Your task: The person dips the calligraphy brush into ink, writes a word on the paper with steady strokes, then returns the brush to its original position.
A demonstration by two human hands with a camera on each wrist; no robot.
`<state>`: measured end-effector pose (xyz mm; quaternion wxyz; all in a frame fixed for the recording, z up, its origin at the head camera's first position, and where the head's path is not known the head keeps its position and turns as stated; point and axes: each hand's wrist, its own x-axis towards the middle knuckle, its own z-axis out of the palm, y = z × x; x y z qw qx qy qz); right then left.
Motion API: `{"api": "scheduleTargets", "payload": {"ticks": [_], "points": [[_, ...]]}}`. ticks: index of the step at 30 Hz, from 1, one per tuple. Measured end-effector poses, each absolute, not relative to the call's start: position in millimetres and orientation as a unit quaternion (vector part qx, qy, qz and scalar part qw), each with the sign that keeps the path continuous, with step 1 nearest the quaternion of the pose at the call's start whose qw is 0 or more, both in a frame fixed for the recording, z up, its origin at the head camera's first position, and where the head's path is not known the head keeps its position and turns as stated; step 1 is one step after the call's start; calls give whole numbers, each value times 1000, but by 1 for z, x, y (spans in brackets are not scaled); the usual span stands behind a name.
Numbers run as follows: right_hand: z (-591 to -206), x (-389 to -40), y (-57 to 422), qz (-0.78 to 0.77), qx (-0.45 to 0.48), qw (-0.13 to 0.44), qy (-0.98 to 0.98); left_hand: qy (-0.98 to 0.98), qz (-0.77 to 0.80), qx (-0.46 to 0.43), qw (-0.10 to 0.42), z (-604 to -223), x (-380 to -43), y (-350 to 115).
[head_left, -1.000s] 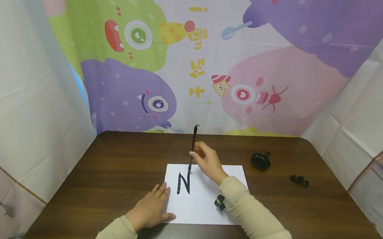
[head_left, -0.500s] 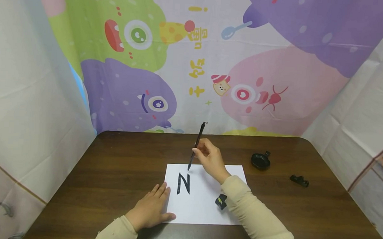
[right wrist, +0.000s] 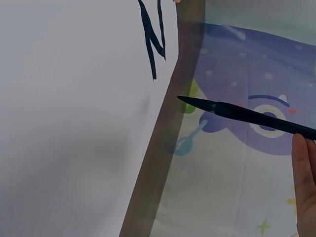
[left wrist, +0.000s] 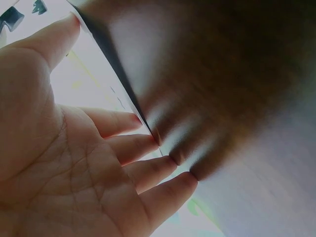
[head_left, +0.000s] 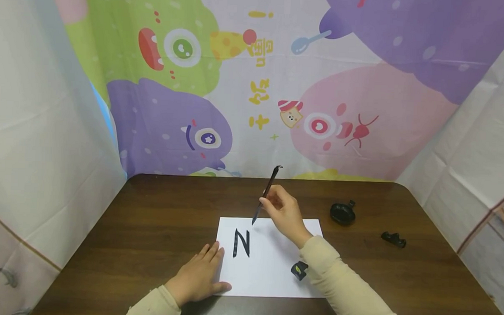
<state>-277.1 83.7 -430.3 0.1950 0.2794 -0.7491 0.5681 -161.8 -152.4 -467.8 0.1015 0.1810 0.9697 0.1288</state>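
Observation:
My right hand (head_left: 285, 212) pinches a black writing brush (head_left: 269, 186) by its handle, tilted with the loop end up and to the right. In the right wrist view, the brush's pointed tip (right wrist: 192, 101) hangs clear of the white paper (head_left: 268, 281). A bold black letter N (head_left: 242, 243) stands on the sheet's left half. Flat at the left edge of the paper lies my left hand (head_left: 198, 274), fingers straight and slightly spread, thumb on the lower corner. The left wrist view shows its palm (left wrist: 64, 148) from below.
A round black ink dish (head_left: 342, 213) sits right of the paper on the brown table (head_left: 149, 228). Farther right lies a black wavy brush rest (head_left: 393, 239). A small black device (head_left: 300, 270) is at my right wrist. A cartoon-printed curtain (head_left: 252, 153) hangs behind.
The brush has come off the top of the N's right stroke. My right hand has drawn it to the right, tilting it more. The left hand has stayed still.

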Motion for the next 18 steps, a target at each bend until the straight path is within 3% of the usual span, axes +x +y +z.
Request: {"api": "scheduleTargets", "payload": {"ticks": [18], "points": [[-438,-265,90,570,263,184,-756,970,131,178,106,-466,-161,-151]]}}
